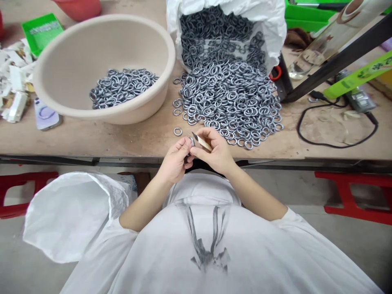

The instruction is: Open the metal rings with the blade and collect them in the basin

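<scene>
Close to the table's front edge, my left hand (177,159) pinches a grey ring (192,141) between thumb and fingers. My right hand (216,152) is closed around a small knife (202,143) with a pale handle, its dark tip pointing at the ring. Just beyond my hands spreads a heap of grey rings (229,94), spilling out of a white sack (275,36) that lies on its side. To the left, a large beige basin (105,116) has a smaller pile of rings (122,87) at its bottom. One loose ring (177,131) lies near my left hand.
A phone (45,114) and white scraps (15,81) lie left of the basin, with a green tray (41,32) behind. At right stand a dark metal post (337,61), a clear tube (324,41) and a black cable (337,145). An open white sack (70,216) stands below the table.
</scene>
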A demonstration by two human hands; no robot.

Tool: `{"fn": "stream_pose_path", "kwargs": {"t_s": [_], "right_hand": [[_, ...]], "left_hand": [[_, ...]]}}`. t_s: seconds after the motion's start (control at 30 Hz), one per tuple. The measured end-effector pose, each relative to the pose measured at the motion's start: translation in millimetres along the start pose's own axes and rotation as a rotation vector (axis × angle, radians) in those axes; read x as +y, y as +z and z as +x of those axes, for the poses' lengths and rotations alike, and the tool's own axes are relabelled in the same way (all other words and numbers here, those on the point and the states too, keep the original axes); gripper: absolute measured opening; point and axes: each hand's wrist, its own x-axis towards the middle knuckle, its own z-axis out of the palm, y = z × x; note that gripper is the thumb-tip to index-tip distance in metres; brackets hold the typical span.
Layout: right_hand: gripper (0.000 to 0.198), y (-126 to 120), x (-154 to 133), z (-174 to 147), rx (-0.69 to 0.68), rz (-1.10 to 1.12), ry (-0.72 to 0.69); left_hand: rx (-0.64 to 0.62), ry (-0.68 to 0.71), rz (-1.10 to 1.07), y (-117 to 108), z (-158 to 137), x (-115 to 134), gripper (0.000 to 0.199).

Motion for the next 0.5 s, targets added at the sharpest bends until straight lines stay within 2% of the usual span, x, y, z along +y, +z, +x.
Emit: {"fn": "stream_pose_path", "kwargs": {"t_s": [0.07,0.17,0.33,0.4,0.5], "right_hand": [[0.036,-2,-2,1,-0.012,-0.017,-0.050],[0.031,-4,-4,4,-0.023,-0.076,-0.107],[0.046,-5,-4,2,0.112,-0.043,-0.008],[0.047,-6,-7,-2,0.084,-0.108,-0.025],[0.042,-7,-14,-9,-0.029,-0.340,-0.145]], "left_hand": [[-0.015,0.002,0.025,-1,-2,0,0.048],[-0.031,0.002,0.046,-1,-5,0,0.048],[-0.065,0.012,0.042,2,-8,1,0.048],[-0.053,0.020,0.021,2,-9,2,0.047],[-0.010,0.027,-0.022,1,-8,2,0.044]]}}
